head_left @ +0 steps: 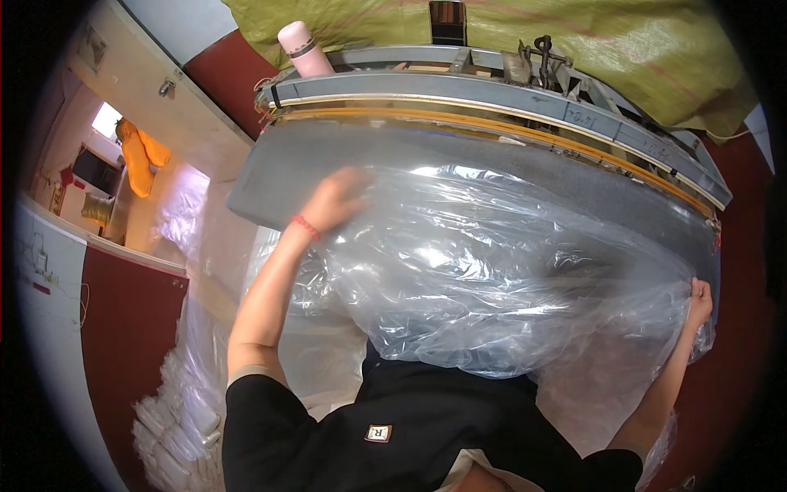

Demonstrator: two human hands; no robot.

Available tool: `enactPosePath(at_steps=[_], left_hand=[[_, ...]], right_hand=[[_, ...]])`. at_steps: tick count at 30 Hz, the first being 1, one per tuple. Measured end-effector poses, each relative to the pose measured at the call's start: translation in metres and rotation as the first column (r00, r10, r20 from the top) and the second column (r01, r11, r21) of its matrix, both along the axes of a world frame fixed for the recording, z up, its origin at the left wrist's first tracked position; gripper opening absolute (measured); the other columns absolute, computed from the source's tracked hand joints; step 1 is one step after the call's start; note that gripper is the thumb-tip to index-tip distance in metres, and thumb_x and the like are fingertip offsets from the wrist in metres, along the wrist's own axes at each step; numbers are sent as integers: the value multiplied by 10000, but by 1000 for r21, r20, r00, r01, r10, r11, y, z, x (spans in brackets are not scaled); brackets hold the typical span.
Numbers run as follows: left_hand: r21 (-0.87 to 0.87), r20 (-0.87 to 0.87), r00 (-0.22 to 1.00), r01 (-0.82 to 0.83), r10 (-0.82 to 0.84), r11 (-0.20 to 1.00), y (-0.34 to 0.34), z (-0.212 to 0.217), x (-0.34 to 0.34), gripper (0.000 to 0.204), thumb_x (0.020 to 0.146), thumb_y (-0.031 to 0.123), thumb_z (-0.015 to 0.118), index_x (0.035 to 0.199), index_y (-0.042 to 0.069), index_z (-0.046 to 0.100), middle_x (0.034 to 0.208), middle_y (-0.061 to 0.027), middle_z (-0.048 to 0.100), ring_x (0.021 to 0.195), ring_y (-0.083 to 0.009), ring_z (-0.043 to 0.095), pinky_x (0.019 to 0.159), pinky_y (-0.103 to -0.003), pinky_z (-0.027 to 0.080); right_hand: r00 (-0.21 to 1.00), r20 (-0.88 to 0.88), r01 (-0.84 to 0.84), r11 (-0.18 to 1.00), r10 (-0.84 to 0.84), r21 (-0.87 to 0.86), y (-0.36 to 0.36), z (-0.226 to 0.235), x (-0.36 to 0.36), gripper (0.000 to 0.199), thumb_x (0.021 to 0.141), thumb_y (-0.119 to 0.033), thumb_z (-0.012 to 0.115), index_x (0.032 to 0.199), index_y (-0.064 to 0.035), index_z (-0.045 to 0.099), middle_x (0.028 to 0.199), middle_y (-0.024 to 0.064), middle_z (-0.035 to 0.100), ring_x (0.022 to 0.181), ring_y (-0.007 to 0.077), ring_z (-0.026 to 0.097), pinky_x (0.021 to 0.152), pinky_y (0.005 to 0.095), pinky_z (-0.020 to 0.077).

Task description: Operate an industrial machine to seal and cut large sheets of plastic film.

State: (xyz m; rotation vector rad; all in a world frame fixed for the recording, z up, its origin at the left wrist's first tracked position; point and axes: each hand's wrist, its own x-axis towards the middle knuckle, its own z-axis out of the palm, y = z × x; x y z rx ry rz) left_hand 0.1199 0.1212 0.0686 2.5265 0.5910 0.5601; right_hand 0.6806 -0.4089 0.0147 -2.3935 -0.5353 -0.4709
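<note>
Head view: plastic bag (500, 262) stretches left-right; left hand (338, 199) presses flat on it, right hand (699, 297) pinches its edge.

Large clear plastic bag (492, 271) — crinkled, glossy, puffed with air — spread flat-ish across the grey counter (270, 184), its near edge drooping over the front toward the person's torso.

Glossy clear plastic sheet (492, 262) (crinkled); matt grey bench (328, 164).
</note>
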Motion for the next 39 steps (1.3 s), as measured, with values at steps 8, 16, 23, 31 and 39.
enactPosePath(at_steps=[8,16,23,31,39], left_hand=[[116,-15,999,-49,51,992,9,-4,-9,110,744,40,590,846,2,576,861,-76,578,799,-207,547,701,-286,436],[186,-43,996,91,-84,978,7,-2,-6,168,696,52,626,845,13,557,909,-76,573,869,-257,521,770,-340,417],[-271,222,973,3,60,963,9,29,5,92,800,105,555,768,20,541,795,-18,562,775,-101,497,675,-229,389],[-176,23,892,-441,451,880,64,-21,53,123,781,149,579,756,28,587,645,-32,552,573,-99,490,522,-241,397],[139,72,877,-481,475,866,42,-12,78,189,699,171,645,845,57,606,739,-98,592,674,-236,579,599,-334,447]], right_hand=[[998,-12,61,997,-62,-46,4,5,-7,279,802,-337,556,830,-60,551,704,91,554,631,181,486,621,284,408],[997,-4,73,996,-73,-48,5,4,-7,303,796,-369,549,824,-68,558,724,87,568,644,182,494,630,290,406],[999,8,50,998,-50,-27,3,2,-6,301,802,-368,545,819,-68,550,697,69,554,640,147,488,635,272,407],[999,-8,48,999,-48,-3,1,-4,1,278,805,-330,558,806,-53,542,681,44,550,632,122,469,620,262,404],[999,-2,44,995,-44,86,-12,-4,6,266,799,-292,580,782,-27,557,667,13,543,642,87,452,622,232,394]])
